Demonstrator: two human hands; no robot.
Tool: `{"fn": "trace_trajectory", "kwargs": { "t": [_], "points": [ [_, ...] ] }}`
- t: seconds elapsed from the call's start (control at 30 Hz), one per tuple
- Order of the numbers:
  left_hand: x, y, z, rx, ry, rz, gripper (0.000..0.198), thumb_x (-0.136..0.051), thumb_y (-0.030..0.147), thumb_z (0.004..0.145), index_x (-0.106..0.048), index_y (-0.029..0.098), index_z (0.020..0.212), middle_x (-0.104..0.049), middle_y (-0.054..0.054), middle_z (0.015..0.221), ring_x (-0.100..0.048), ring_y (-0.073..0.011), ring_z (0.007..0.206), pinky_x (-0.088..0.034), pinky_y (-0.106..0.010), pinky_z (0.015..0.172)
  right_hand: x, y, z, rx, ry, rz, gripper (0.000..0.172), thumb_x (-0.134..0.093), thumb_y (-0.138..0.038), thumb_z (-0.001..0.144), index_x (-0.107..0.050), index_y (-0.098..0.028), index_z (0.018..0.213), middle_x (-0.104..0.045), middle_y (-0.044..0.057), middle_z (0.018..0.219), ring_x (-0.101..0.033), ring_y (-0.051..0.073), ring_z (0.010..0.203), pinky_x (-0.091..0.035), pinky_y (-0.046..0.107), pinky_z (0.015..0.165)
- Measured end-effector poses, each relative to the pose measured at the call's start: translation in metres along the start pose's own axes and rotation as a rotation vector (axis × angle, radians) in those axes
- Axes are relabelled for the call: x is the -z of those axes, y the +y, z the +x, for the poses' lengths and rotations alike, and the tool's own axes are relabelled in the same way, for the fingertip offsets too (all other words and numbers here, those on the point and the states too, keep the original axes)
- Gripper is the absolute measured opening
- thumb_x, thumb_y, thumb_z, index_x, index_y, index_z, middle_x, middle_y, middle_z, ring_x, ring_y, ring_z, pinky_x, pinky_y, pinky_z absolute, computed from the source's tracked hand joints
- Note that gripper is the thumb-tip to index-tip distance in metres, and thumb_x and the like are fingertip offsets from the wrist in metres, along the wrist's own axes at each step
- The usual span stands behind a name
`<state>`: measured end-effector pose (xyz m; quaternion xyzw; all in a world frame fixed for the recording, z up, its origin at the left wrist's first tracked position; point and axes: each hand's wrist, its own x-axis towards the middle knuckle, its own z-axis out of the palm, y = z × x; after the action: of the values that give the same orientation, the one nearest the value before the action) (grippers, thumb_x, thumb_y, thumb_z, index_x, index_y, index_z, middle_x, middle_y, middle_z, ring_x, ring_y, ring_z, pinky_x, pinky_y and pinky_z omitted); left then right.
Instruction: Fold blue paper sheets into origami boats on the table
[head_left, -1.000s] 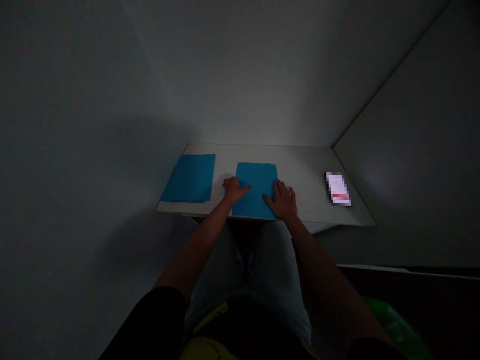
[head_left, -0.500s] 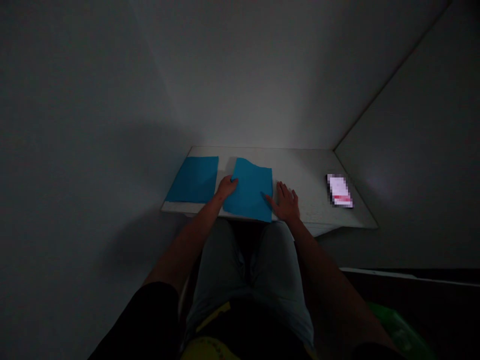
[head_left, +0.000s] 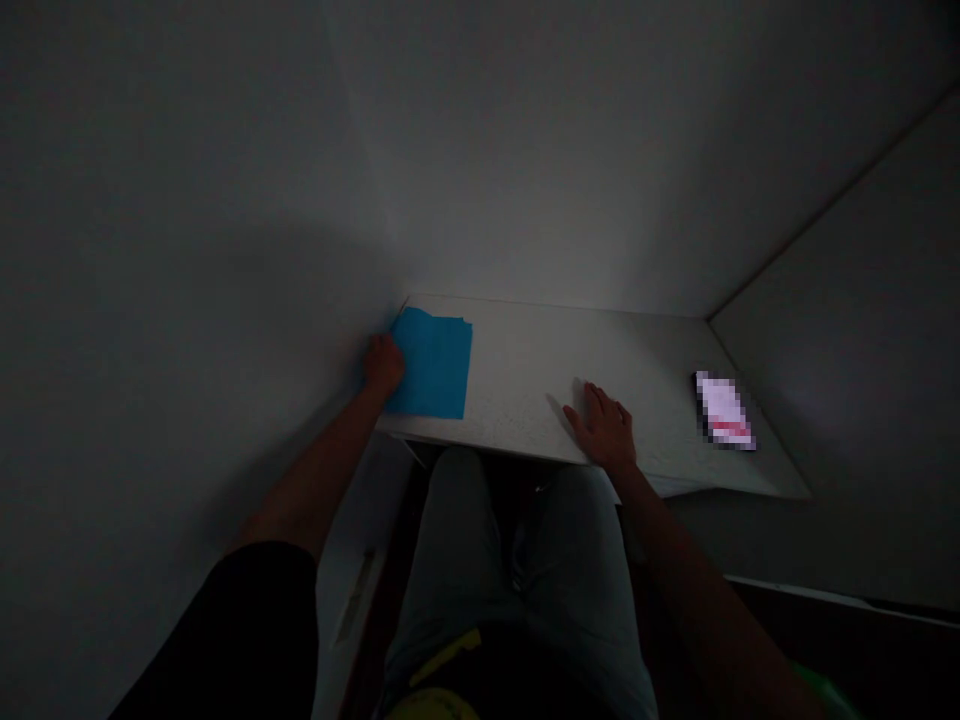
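Note:
A blue paper sheet (head_left: 433,365) lies at the left end of the white tabletop (head_left: 525,385). Its top edge is uneven and a second sheet may lie under it, but I cannot tell. My left hand (head_left: 384,365) is curled at the sheet's left edge, fingers closed on it, at the table's left side. My right hand (head_left: 604,425) rests flat on the bare table near the front edge, fingers apart, holding nothing.
A phone (head_left: 724,410) with a pixelated bright screen lies at the right end of the table. Walls rise behind and on both sides. My legs sit below the front edge, beside a pale panel (head_left: 352,560).
The two separate blue sheets no longer show apart; only one blue shape remains at the left. My left hand has moved left with it. My right hand has moved slightly right.

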<state>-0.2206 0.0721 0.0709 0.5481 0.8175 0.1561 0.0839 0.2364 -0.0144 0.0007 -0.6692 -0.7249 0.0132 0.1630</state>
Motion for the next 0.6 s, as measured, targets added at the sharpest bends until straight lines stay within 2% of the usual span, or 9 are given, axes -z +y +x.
{"fn": "trace_trajectory", "kwargs": {
  "t": [0.1,0.2,0.3,0.37,0.47,0.6],
  "points": [
    [-0.017,0.009,-0.016,-0.135,0.067,0.033,0.059,-0.045,0.039,0.104,-0.046,0.012,0.157,-0.041,-0.025,0.168,-0.038,-0.0388,0.157,-0.030,-0.053,0.129,0.000,0.002,0.001,-0.016,-0.010,-0.011,0.078,-0.032,-0.064,0.107,-0.039,-0.016,0.168,-0.049,0.020,0.167,-0.047,0.036,0.153,-0.031,0.055,0.126],
    [-0.040,0.017,-0.031,-0.245,-0.006,0.016,0.068,-0.048,0.055,0.103,-0.047,0.017,0.160,-0.033,-0.021,0.175,-0.022,-0.0401,0.165,-0.019,-0.058,0.133,-0.001,0.003,0.001,-0.013,0.003,0.000,0.079,-0.031,-0.065,0.107,-0.041,-0.015,0.167,-0.050,0.020,0.165,-0.047,0.036,0.151,-0.031,0.055,0.125],
    [-0.053,0.018,-0.038,-0.207,-0.119,0.023,0.073,-0.042,0.063,0.103,-0.044,0.023,0.163,-0.029,-0.019,0.177,-0.016,-0.0410,0.167,-0.014,-0.068,0.131,-0.002,0.004,0.000,-0.010,0.011,0.010,0.080,-0.031,-0.067,0.107,-0.044,-0.014,0.165,-0.052,0.021,0.164,-0.049,0.036,0.150,-0.033,0.054,0.124],
    [-0.052,0.016,-0.036,-0.176,-0.170,0.030,0.070,-0.036,0.065,0.104,-0.044,0.028,0.163,-0.029,-0.016,0.178,-0.018,-0.0398,0.166,-0.015,-0.071,0.129,-0.001,0.004,0.001,-0.012,0.007,0.007,0.080,-0.031,-0.067,0.107,-0.044,-0.015,0.165,-0.053,0.020,0.163,-0.049,0.035,0.149,-0.034,0.054,0.124],
    [-0.041,0.011,-0.024,-0.126,-0.164,0.046,0.065,-0.034,0.063,0.105,-0.049,0.031,0.160,-0.033,-0.016,0.175,-0.026,-0.0417,0.162,-0.022,-0.072,0.126,0.001,0.003,0.001,-0.011,0.000,0.008,0.078,-0.031,-0.067,0.107,-0.044,-0.016,0.165,-0.053,0.019,0.164,-0.049,0.035,0.149,-0.035,0.054,0.123],
    [-0.026,0.003,-0.007,-0.041,-0.107,0.090,0.078,-0.057,0.065,0.096,-0.048,0.020,0.159,-0.040,-0.027,0.167,-0.036,-0.0483,0.154,-0.034,-0.069,0.121,0.003,0.001,0.002,-0.002,0.002,0.016,0.077,-0.031,-0.067,0.108,-0.045,-0.016,0.164,-0.052,0.019,0.164,-0.050,0.035,0.148,-0.036,0.054,0.123]
  ]
}}
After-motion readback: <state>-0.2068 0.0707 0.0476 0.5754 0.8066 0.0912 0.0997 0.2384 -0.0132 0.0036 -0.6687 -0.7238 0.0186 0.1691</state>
